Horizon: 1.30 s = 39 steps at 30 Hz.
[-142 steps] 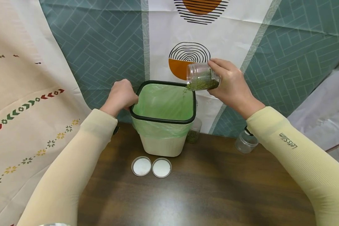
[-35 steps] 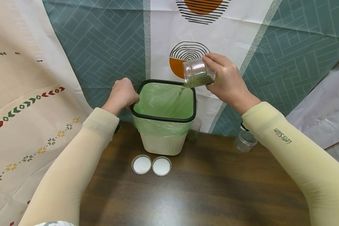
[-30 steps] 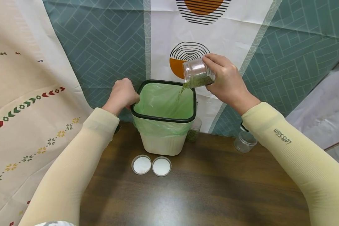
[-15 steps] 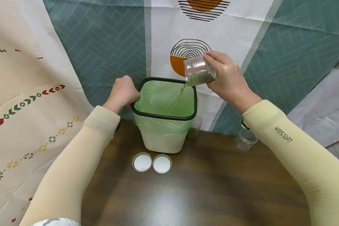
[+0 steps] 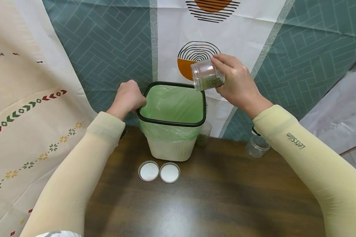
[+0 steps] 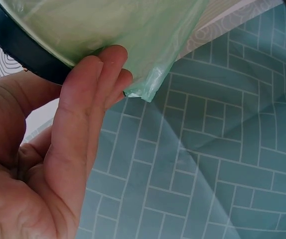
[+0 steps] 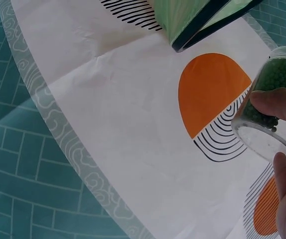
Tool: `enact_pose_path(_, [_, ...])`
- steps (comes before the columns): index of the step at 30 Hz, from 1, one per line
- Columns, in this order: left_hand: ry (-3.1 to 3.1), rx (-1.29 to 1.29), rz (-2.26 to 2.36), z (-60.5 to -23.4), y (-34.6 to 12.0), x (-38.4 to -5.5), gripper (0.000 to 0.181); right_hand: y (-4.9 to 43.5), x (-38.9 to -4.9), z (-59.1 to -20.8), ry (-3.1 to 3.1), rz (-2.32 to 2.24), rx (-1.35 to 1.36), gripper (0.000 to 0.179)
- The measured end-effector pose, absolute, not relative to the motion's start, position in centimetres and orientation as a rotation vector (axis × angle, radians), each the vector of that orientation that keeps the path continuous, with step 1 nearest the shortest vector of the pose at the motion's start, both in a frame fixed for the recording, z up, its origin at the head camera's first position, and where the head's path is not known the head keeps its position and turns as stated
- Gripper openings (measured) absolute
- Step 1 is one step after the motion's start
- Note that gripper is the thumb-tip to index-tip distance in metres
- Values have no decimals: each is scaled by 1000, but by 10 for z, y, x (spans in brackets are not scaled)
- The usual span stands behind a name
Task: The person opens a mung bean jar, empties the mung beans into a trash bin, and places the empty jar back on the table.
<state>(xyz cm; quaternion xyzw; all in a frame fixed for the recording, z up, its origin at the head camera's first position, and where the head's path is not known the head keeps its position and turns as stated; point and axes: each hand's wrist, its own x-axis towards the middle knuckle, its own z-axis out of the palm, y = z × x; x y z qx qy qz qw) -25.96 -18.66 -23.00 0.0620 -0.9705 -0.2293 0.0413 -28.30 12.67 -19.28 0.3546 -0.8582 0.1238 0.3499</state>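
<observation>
My right hand grips a clear plastic jar tilted on its side, its open mouth facing left over the right edge of a trash bin. Small green beans that look like mung beans lie along the jar's lower side. None are seen falling from the mouth. My left hand holds the bin's black rim at its left side, with fingers against the outside of the green liner bag under the rim. The bin's bottom is hidden.
Two round lids with white insides lie side by side before the bin on the dark wooden table. Another clear jar with green beans stands behind the bin's right side. An empty-looking jar is near my right forearm. Patterned cloth hangs behind.
Earlier, beans streamed from the jar into the bin; now the stream has stopped. Since the oldest frame the jar has shifted slightly left and up and holds fewer beans. My left hand keeps its hold.
</observation>
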Motion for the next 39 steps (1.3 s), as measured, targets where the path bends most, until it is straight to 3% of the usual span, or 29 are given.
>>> enact_pose_path(39, [-2968,143,-681,-232,-189,-262,16,127,-280,-191,-2214,282,946,72])
